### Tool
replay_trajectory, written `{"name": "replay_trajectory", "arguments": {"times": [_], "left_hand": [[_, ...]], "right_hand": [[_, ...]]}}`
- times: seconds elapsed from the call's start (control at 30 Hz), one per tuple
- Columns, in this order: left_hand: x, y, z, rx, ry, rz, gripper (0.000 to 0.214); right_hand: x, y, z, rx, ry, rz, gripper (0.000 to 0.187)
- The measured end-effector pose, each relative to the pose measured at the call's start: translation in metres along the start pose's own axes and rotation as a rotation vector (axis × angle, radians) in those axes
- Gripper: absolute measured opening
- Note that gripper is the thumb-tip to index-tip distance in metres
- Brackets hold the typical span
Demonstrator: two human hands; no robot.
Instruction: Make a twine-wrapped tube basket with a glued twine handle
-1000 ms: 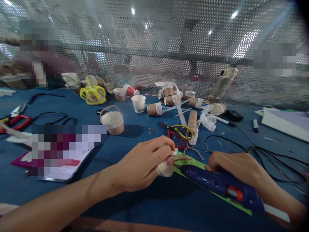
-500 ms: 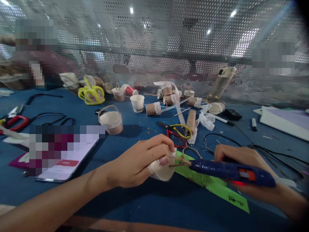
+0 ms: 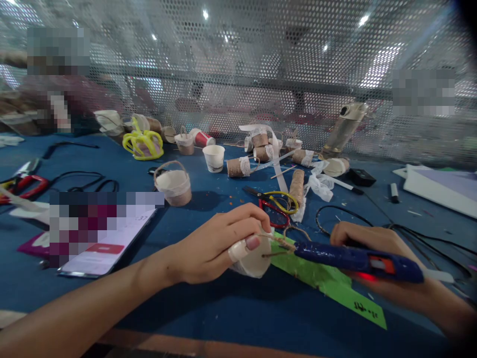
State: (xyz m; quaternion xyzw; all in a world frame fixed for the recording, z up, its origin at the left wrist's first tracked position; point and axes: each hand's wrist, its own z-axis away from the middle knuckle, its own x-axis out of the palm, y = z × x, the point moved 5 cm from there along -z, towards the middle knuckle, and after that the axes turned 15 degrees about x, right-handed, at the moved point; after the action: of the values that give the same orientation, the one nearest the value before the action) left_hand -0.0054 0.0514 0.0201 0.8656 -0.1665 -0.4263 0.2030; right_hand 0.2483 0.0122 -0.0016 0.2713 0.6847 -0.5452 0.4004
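2 bare hands are on the near side of the scissors (image 3: 274, 209), which have 1 red and 1 yellow handle, over a blue table (image 3: 219, 318). Smooth, shiny blue plastic forms the long, narrow glue gun (image 3: 339, 256), with an orange-red window and a whitish glue stick (image 3: 439, 276) poking from its back. The paper cup (image 3: 257, 261) is pale, thin and rounded; the twine (image 3: 283, 242) next to it is brown and rough. Flat green paper (image 3: 363, 298) lies nearer than the scissors and to their right, partly under the gun. Left of the scissors stands 1 small basket (image 3: 173, 189), brown below, white above, with a looped handle.

The left hand (image 3: 223, 243) grips the cup, fingers curled over it, just nearer than the scissors. The right hand (image 3: 361, 241) is closed around the gun, right of the scissors and nearer, its fingers partly hidden. The twine lies between the 2 hands, at the gun's tip.

The gun's long axis runs left to right, dipping slightly toward its back; its tip points left, toward the cup. The cup is tilted; its exact axis I cannot tell.
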Motion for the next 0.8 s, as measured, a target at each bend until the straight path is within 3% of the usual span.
{"name": "replay_trajectory", "arguments": {"times": [0.27,0.8], "left_hand": [[0.004,0.005,-0.001,0.041,-0.035,0.051,0.037],[0.011,0.006,0.001,0.112,-0.156,-0.032,0.032]], "right_hand": [[0.003,0.006,-0.004,0.113,-0.101,-0.138,0.019],[0.009,-0.022,-0.015,0.052,-0.238,-0.097,0.026]]}}
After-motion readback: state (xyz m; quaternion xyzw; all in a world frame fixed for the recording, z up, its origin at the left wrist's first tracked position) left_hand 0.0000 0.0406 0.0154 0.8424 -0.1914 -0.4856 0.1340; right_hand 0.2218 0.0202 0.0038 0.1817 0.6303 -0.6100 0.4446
